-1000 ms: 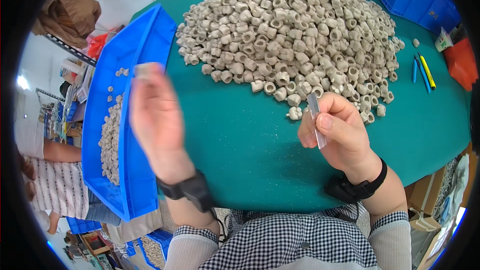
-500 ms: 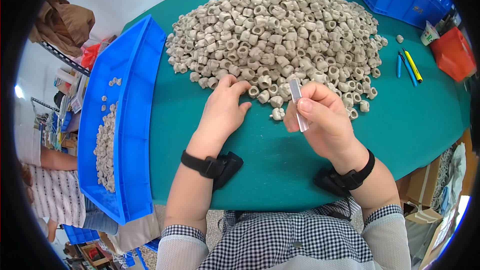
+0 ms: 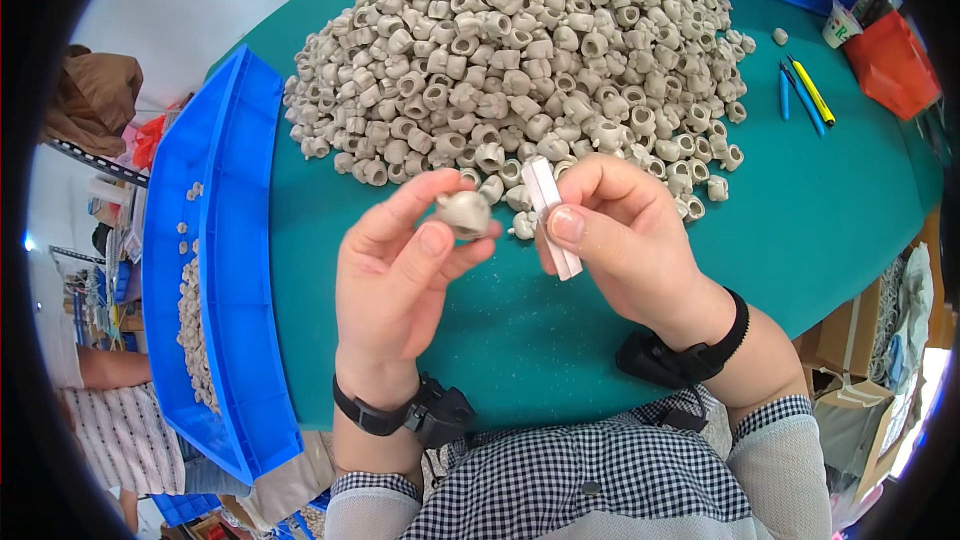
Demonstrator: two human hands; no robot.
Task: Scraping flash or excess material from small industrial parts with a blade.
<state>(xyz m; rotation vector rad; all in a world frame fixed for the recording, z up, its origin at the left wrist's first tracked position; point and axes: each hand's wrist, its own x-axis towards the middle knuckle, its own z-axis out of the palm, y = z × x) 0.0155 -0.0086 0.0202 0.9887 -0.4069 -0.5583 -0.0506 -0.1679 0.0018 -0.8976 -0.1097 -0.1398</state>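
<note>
Green tabletop (image 3: pixel 420 370); heap of grey hollow pieces (image 3: pixel 530 50) at back. Right hand (image 3: pixel 635 250) pinches pale bar (image 3: pixel 541 190), long axis slanting upper left to lower right. Left hand (image 3: pixel 385 280), part-curled, grips one grey piece (image 3: pixel 461 209) just left of bar, apart. Cup (image 3: pixel 840 25), far right, bears green lettering.

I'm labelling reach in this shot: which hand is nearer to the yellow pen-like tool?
Right. The right hand is below and left of the yellow tool in the picture; the left hand is farther left.
</note>
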